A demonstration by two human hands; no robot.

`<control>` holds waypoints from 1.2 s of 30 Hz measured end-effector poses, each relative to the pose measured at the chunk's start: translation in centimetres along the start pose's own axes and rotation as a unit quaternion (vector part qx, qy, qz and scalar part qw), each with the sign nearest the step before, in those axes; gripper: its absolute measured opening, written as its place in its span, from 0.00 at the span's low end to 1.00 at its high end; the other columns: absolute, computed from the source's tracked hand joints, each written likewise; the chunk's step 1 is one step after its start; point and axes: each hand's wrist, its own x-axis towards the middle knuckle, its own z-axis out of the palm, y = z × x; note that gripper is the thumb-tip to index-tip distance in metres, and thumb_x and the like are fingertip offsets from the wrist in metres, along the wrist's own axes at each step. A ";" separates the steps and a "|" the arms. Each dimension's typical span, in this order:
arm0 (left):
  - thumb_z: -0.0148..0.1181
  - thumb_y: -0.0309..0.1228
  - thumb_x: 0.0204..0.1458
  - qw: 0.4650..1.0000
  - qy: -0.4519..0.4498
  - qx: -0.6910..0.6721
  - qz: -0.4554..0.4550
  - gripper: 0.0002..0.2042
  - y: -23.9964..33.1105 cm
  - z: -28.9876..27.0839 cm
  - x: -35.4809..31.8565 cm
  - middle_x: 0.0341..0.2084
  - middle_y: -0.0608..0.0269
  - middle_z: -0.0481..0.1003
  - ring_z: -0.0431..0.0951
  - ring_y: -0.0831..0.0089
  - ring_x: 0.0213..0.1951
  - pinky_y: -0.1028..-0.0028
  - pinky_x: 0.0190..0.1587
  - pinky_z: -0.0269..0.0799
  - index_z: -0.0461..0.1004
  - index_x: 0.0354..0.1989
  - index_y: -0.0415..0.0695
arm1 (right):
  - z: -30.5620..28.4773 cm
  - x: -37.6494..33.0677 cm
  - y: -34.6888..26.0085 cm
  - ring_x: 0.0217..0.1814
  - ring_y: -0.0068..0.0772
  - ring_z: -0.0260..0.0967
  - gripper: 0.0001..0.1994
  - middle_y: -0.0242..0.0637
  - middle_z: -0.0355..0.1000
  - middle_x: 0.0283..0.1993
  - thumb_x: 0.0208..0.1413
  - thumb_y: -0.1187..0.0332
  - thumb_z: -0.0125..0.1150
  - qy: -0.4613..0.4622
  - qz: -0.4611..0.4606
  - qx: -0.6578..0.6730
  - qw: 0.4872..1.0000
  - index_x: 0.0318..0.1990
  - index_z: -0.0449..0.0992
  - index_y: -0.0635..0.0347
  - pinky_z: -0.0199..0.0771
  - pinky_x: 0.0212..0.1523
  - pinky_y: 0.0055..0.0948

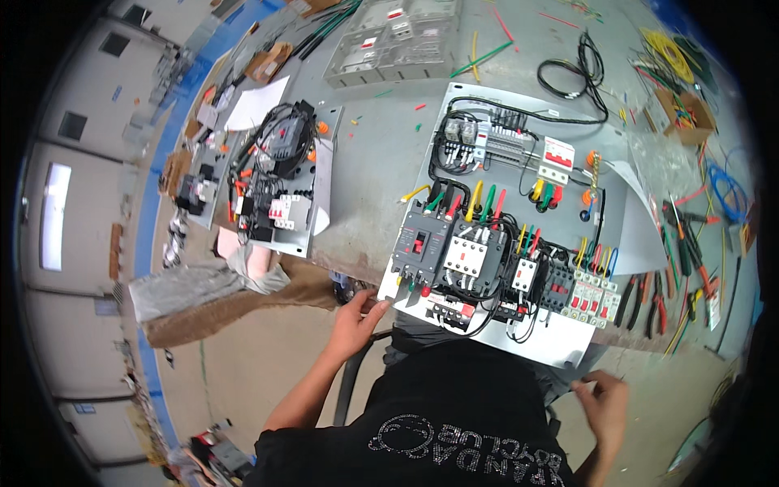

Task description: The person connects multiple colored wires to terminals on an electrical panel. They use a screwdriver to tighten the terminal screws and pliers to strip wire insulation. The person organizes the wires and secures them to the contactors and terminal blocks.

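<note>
A white metal mounting plate full of electrical parts lies in front of me, its near edge jutting past the table. My left hand is at its near left corner, thumb and fingers pinching the edge. Close by on the plate is a black circuit breaker. A white-faced contactor, a smaller contactor and several small breakers sit to its right, with coloured wire ends above them. My right hand hangs below the near right corner, apart from the plate, fingers loosely bent and spread, nothing visible in them.
Another wired plate lies to the left on the table. Pliers and other hand tools lie at the right. A clear plastic housing stands at the back, and a black cable coil lies far right. Grey cloth is draped at left.
</note>
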 end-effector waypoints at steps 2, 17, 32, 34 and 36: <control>0.61 0.40 0.73 0.979 -0.055 -0.184 -0.065 0.17 0.5 1.6 0.1 0.38 0.62 0.83 0.83 0.74 0.37 0.71 0.44 0.81 0.78 0.55 0.35 | 1.3 -0.4 -0.8 0.20 0.32 0.65 0.14 0.43 0.71 0.20 0.50 0.67 0.81 -0.023 0.000 -0.038 0.999 0.39 0.86 0.67 0.66 0.26 0.36; 0.58 0.37 0.74 0.980 -0.070 -0.183 -0.040 0.15 1.5 4.1 0.2 0.24 0.63 0.79 0.78 0.77 0.25 0.75 0.32 0.77 0.75 0.37 0.39 | 4.0 3.9 3.5 0.32 0.55 0.75 0.18 0.45 0.75 0.28 0.49 0.65 0.83 0.222 -0.005 -0.036 0.974 0.32 0.74 0.59 0.74 0.34 0.48; 0.63 0.36 0.70 0.994 -0.106 -0.018 -0.024 0.16 5.0 2.8 1.4 0.26 0.63 0.80 0.79 0.77 0.28 0.74 0.34 0.76 0.81 0.41 0.32 | -8.9 11.8 0.8 0.36 0.48 0.75 0.07 0.39 0.76 0.32 0.55 0.70 0.74 0.291 -0.198 -0.167 0.921 0.35 0.80 0.59 0.72 0.40 0.44; 0.64 0.34 0.69 0.996 -0.083 0.006 0.019 0.14 4.9 1.5 2.2 0.26 0.64 0.80 0.79 0.78 0.28 0.74 0.34 0.75 0.81 0.42 0.32 | -9.7 14.2 1.5 0.41 0.47 0.75 0.06 0.37 0.76 0.34 0.54 0.70 0.73 0.282 -0.230 -0.235 0.901 0.36 0.80 0.57 0.72 0.45 0.45; 0.66 0.31 0.68 0.996 -0.060 -0.030 0.052 0.11 3.9 0.8 3.4 0.26 0.65 0.80 0.78 0.79 0.29 0.75 0.35 0.74 0.81 0.42 0.33 | -10.4 15.5 2.3 0.46 0.41 0.75 0.06 0.33 0.74 0.32 0.55 0.70 0.73 0.264 -0.281 -0.292 0.875 0.38 0.81 0.54 0.71 0.56 0.45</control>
